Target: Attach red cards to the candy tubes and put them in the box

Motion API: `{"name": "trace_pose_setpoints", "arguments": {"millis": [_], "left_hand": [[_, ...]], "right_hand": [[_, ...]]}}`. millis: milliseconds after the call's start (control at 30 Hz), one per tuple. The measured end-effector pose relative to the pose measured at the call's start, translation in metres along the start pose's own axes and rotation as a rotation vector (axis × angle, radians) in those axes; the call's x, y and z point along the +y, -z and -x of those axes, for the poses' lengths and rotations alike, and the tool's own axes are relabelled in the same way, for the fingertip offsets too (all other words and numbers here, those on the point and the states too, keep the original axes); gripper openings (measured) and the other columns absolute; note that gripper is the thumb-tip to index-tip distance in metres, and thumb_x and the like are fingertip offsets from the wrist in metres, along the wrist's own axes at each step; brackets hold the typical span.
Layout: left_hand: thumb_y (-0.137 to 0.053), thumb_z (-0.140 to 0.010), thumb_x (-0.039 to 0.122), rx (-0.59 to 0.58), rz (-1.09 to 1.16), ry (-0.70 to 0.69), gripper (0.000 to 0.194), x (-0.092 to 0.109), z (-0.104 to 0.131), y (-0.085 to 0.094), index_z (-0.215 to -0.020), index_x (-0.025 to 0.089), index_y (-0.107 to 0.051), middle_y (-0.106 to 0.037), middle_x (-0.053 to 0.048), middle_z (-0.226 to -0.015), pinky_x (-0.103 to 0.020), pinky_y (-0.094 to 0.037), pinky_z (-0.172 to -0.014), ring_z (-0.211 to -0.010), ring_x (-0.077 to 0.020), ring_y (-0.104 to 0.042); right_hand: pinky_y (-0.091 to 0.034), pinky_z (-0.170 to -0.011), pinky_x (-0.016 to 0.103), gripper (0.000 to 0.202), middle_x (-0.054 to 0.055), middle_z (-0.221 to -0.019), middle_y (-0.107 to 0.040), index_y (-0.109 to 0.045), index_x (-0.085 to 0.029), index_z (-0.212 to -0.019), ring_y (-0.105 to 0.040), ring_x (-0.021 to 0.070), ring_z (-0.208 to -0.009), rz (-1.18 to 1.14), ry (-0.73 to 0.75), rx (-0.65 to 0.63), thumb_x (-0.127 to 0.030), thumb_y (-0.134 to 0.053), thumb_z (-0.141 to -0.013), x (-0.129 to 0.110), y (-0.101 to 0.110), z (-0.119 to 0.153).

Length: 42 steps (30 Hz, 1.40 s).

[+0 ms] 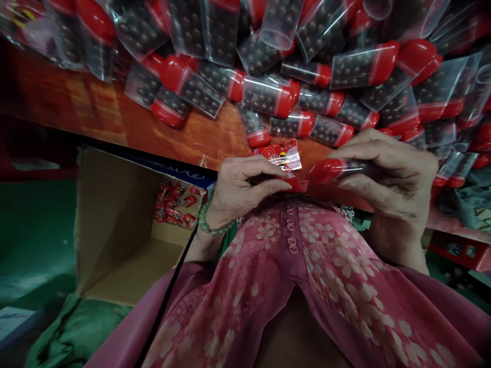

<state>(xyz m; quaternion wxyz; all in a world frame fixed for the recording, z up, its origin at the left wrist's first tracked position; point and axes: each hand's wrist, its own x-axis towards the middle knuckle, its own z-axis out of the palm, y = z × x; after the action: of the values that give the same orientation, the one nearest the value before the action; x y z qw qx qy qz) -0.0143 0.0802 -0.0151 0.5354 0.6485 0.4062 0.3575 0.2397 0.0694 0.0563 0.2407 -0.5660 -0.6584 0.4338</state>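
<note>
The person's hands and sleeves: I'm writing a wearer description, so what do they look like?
Both hands are ungloved. The left hand has a bracelet of round, pale green beads at its wrist; no bracelet shows on the right hand. The pink-mauve left sleeve and right sleeve leave the forearms partly bare.

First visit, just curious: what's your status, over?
Left hand pinching something red. Right hand gripping red-capped container. Similar containers crowding table's far side.

Wooden tabletop (95, 117): bare strip at left, room to pass.
Container pile (266, 94): blocks the far side, reaching nearer at right.
Cardboard box (111, 220): 1 open side, upright walls around it.
</note>
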Motion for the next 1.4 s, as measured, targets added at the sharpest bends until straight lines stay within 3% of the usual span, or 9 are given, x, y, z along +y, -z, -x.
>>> {"name": "trace_pose_setpoints", "arguments": {"millis": [167, 333, 467, 667, 900, 1033, 1167, 1300, 1400], "left_hand": [[-0.082, -0.086, 0.044, 0.013, 0.016, -0.009, 0.021, 0.001, -0.002, -0.002, -0.085, 0.023, -0.08, -0.081, -0.001, -0.082, -0.024, -0.057, -0.065, -0.069, -0.0118, -0.073], [-0.085, -0.085, 0.034, -0.03, 0.022, -0.03, 0.014, 0.004, -0.003, -0.003, -0.085, 0.021, -0.08, -0.08, -0.001, -0.08, -0.023, -0.056, -0.064, -0.068, -0.0114, -0.072], [-0.081, -0.089, 0.035, -0.089, -0.057, -0.061, 0.013, 0.007, -0.002, -0.003, -0.086, 0.022, -0.08, -0.079, -0.002, -0.079, -0.024, -0.054, -0.063, -0.067, -0.0119, -0.071], [-0.075, -0.093, 0.033, -0.21, -0.132, -0.075, 0.013, 0.008, -0.004, 0.0, -0.093, 0.022, -0.081, -0.081, -0.001, -0.083, -0.023, -0.054, -0.065, -0.07, -0.0121, -0.073], [-0.068, -0.097, 0.034, -0.334, -0.052, 0.011, 0.019, 0.015, -0.01, 0.011, -0.097, 0.021, -0.082, -0.081, -0.001, -0.083, -0.021, -0.052, -0.06, -0.066, -0.0113, -0.072], [-0.059, -0.099, 0.062, -0.153, 0.198, 0.149, 0.047, 0.015, -0.006, 0.013, -0.122, 0.024, -0.077, -0.083, -0.007, -0.107, -0.031, -0.063, -0.078, -0.092, -0.0202, -0.079], [-0.05, -0.086, 0.086, -0.086, 0.472, 0.121, 0.084, 0.007, 0.001, -0.003, -0.145, 0.026, -0.059, -0.069, -0.016, -0.141, -0.044, -0.065, -0.097, -0.125, -0.0303, -0.072], [-0.063, -0.087, 0.079, -0.089, 0.621, 0.164, 0.079, 0.003, 0.002, -0.03, -0.148, 0.03, -0.053, -0.056, -0.013, -0.159, -0.041, -0.061, -0.107, -0.144, -0.0285, -0.059], [-0.063, -0.092, 0.072, 0.001, 0.689, 0.23, 0.066, 0.003, -0.001, -0.046, -0.143, 0.03, -0.058, -0.058, -0.01, -0.157, -0.037, -0.061, -0.106, -0.141, -0.0263, -0.061]], "right_hand": [[-0.058, -0.075, 0.046, 0.026, 0.007, -0.098, -0.077, -0.079, -0.033, -0.115, -0.072, 0.0301, -0.09, 0.04, 0.108, -0.093, -0.047, -0.066, -0.098, 0.009, -0.005, 0.0], [-0.055, -0.076, 0.036, 0.023, 0.005, -0.098, -0.074, -0.077, -0.029, -0.12, -0.07, 0.0213, -0.086, 0.086, 0.164, -0.2, -0.033, -0.067, -0.1, 0.007, -0.005, -0.002], [-0.053, -0.071, 0.034, 0.029, 0.006, -0.094, -0.072, -0.077, -0.025, -0.122, -0.069, 0.0206, -0.081, 0.191, 0.169, -0.363, -0.037, -0.059, -0.103, 0.006, -0.003, -0.008], [-0.054, -0.073, 0.033, 0.027, 0.006, -0.095, -0.075, -0.078, -0.026, -0.119, -0.07, 0.0201, -0.083, 0.077, 0.177, -0.487, -0.038, -0.061, -0.102, 0.01, -0.002, -0.021], [-0.059, -0.081, 0.032, 0.022, 0.002, -0.105, -0.08, -0.079, -0.03, -0.118, -0.075, 0.018, -0.09, -0.19, 0.118, -0.449, -0.034, -0.069, -0.098, 0.008, -0.007, -0.024], [-0.062, -0.079, 0.033, 0.017, 0.0, -0.103, -0.081, -0.08, -0.03, -0.11, -0.076, 0.0181, -0.085, -0.332, -0.052, -0.248, -0.031, -0.074, -0.094, 0.005, -0.013, -0.017], [-0.062, -0.089, 0.039, 0.019, 0.001, -0.109, -0.082, -0.081, -0.028, -0.106, -0.077, 0.0223, -0.096, -0.4, -0.13, -0.064, -0.036, -0.077, -0.09, 0.008, -0.024, -0.013], [-0.063, -0.091, 0.041, 0.028, 0.004, -0.107, -0.082, -0.08, -0.025, -0.108, -0.077, 0.0238, -0.098, -0.453, -0.12, -0.007, -0.046, -0.075, -0.091, 0.013, -0.039, -0.013], [-0.062, -0.092, 0.039, 0.031, 0.003, -0.109, -0.081, -0.079, -0.025, -0.111, -0.076, 0.0221, -0.099, -0.458, -0.106, 0.012, -0.048, -0.074, -0.092, 0.015, -0.047, -0.013]]}}
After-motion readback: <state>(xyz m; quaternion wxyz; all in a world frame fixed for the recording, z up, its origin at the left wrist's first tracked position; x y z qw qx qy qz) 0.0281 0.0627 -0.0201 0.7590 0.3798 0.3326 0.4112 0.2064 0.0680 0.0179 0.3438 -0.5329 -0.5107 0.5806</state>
